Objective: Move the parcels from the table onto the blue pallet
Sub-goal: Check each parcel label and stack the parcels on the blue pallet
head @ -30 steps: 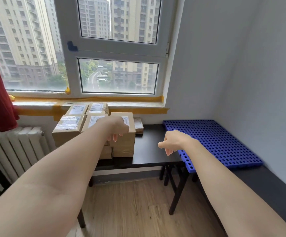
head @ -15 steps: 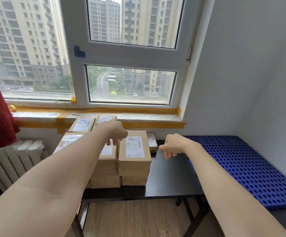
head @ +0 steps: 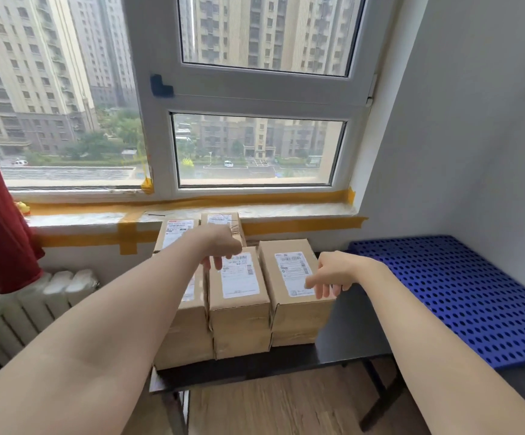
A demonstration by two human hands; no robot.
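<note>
Parcels (head: 292,277) lie lengthwise toward window (head: 255,152).

The left hand (head: 222,246) and its forearm cover much of the left stack of parcels (head: 189,334). Print on the labels (head: 293,273) is too small to read. At 3 o'clock the blue pallet (head: 462,296) runs off the picture's edge.

white shipping labels (head: 241,274) with barcodes sit atop the cardboard parcels (head: 292,287) at the frame's centre, but their print is too blurred to read.
</note>
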